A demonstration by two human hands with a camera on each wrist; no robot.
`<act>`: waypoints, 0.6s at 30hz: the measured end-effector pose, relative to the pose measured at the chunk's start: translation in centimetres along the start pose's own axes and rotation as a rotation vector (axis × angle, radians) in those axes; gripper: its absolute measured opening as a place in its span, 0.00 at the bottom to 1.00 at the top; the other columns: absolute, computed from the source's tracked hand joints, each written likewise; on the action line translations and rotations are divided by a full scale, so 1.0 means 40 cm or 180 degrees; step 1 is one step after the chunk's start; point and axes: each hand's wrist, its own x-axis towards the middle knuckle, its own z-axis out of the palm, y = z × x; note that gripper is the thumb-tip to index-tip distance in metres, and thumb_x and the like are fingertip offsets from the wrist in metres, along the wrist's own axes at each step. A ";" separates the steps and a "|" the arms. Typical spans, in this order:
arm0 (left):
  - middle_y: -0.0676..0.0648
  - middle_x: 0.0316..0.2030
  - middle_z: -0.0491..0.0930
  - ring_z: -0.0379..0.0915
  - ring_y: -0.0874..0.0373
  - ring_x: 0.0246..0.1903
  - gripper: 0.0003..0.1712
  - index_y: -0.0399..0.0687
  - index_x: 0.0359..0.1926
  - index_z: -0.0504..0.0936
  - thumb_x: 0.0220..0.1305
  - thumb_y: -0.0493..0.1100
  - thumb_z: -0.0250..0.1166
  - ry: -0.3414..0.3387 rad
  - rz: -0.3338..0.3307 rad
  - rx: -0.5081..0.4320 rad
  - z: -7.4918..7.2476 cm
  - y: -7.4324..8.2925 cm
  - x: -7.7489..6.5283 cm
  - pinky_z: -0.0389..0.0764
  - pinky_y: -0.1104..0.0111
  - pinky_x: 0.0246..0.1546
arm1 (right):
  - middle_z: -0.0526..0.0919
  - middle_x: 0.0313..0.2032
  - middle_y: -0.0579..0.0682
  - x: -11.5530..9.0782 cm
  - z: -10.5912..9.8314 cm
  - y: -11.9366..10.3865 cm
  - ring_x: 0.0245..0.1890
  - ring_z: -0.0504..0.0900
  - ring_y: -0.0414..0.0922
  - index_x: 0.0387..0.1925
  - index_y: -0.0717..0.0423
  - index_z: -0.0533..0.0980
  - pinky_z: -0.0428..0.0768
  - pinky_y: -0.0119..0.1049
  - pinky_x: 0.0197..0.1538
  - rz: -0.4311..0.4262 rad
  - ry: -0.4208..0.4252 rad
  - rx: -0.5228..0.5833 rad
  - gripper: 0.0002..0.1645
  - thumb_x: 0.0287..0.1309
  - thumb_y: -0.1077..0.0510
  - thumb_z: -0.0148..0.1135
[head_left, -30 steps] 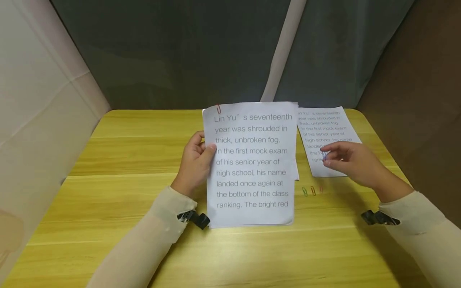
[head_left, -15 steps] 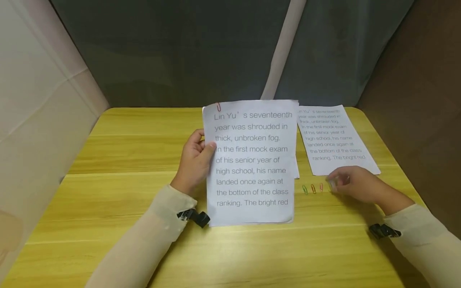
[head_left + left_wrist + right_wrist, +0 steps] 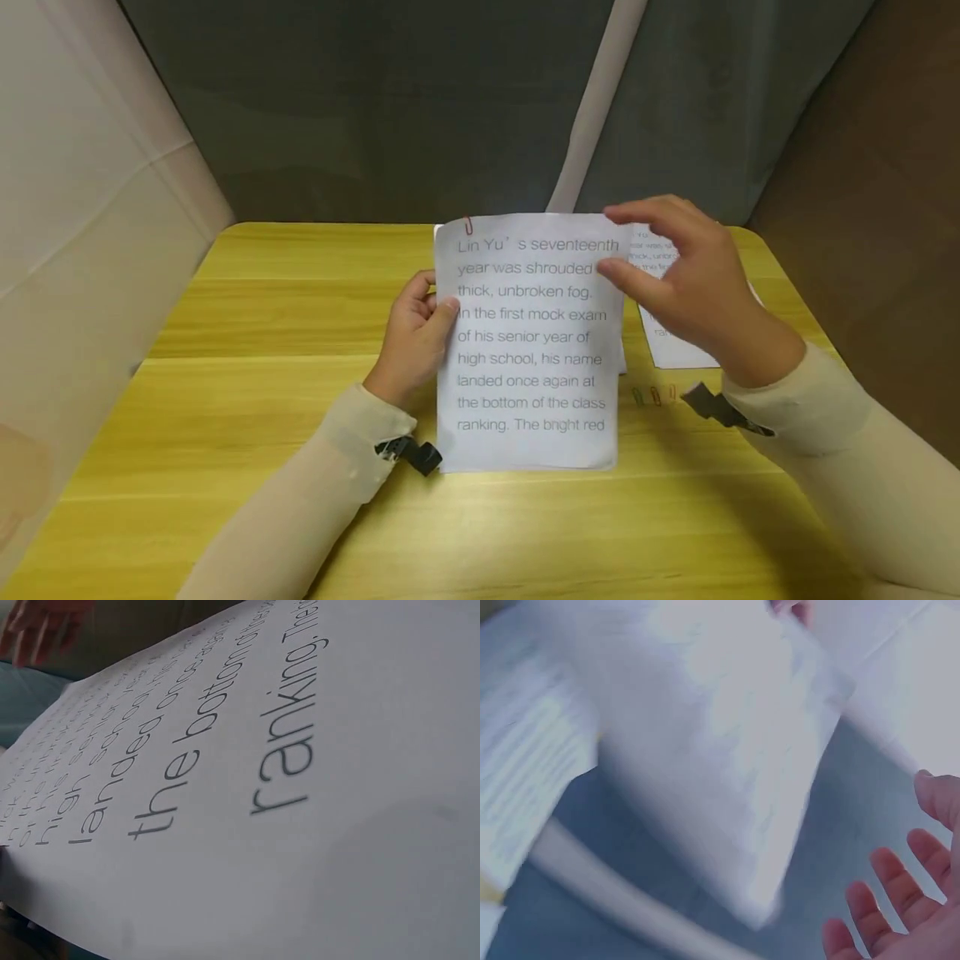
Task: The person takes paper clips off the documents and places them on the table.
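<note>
My left hand (image 3: 412, 337) pinches a stack of printed paper (image 3: 536, 450) at its left edge, thumb in front and fingers behind. The stack stands nearly upright, with a red paper clip (image 3: 468, 226) on its top edge near the left corner. By the top right corner is my right hand (image 3: 693, 287), thumb and fingers spread apart, nothing visible between them. Its spread fingers also show in the right wrist view (image 3: 900, 892). In the left wrist view, the print (image 3: 195, 712) fills most of the picture.
Another printed sheet (image 3: 678, 352) lies on the yellow wooden table (image 3: 525, 533) at the right, partly behind my right hand. Green (image 3: 637, 396), orange-red (image 3: 655, 396) and pink (image 3: 672, 392) paper clips lie in a row before it. Dark cloth (image 3: 390, 108) hangs behind.
My right hand held a small blue paper clip, lowered it to the right end of the clip row, then rose empty to the stack's top right corner. My left hand keeps its grip.
</note>
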 end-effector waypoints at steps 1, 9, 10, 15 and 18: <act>0.37 0.42 0.85 0.89 0.50 0.31 0.15 0.44 0.64 0.74 0.81 0.36 0.53 -0.0024 0.0026 -0.0003 0.001 -0.002 0.001 0.91 0.58 0.33 | 0.86 0.57 0.53 0.022 0.017 -0.019 0.58 0.79 0.51 0.61 0.57 0.82 0.75 0.42 0.63 -0.0115 -0.0047 -0.0007 0.28 0.58 0.62 0.77; 0.36 0.41 0.85 0.89 0.50 0.31 0.16 0.42 0.64 0.73 0.81 0.36 0.53 -0.0054 0.0064 0.0067 0.009 -0.011 0.005 0.91 0.58 0.32 | 0.82 0.65 0.50 0.151 0.153 -0.077 0.66 0.77 0.51 0.68 0.51 0.78 0.74 0.49 0.70 -0.0527 -0.0637 -0.0358 0.31 0.64 0.53 0.74; 0.36 0.41 0.85 0.89 0.51 0.31 0.16 0.42 0.64 0.73 0.81 0.36 0.53 -0.0057 0.0057 0.0061 0.009 -0.011 0.005 0.91 0.58 0.32 | 0.82 0.65 0.50 0.159 0.163 -0.078 0.65 0.78 0.51 0.68 0.52 0.78 0.75 0.48 0.69 -0.0519 -0.0676 -0.0364 0.31 0.65 0.53 0.74; 0.36 0.39 0.86 0.89 0.52 0.30 0.15 0.39 0.64 0.73 0.81 0.34 0.52 -0.0076 0.0056 0.0003 0.014 -0.010 0.004 0.91 0.59 0.31 | 0.86 0.60 0.48 0.181 0.191 -0.082 0.59 0.85 0.47 0.64 0.52 0.81 0.81 0.43 0.64 -0.0498 -0.0758 -0.0219 0.25 0.67 0.57 0.72; 0.37 0.38 0.86 0.88 0.53 0.29 0.15 0.40 0.63 0.73 0.80 0.34 0.52 -0.0081 0.0085 0.0039 0.014 -0.007 0.004 0.91 0.60 0.31 | 0.89 0.55 0.48 0.189 0.202 -0.084 0.56 0.88 0.46 0.57 0.53 0.85 0.83 0.41 0.60 -0.0552 -0.0721 -0.0121 0.17 0.67 0.60 0.69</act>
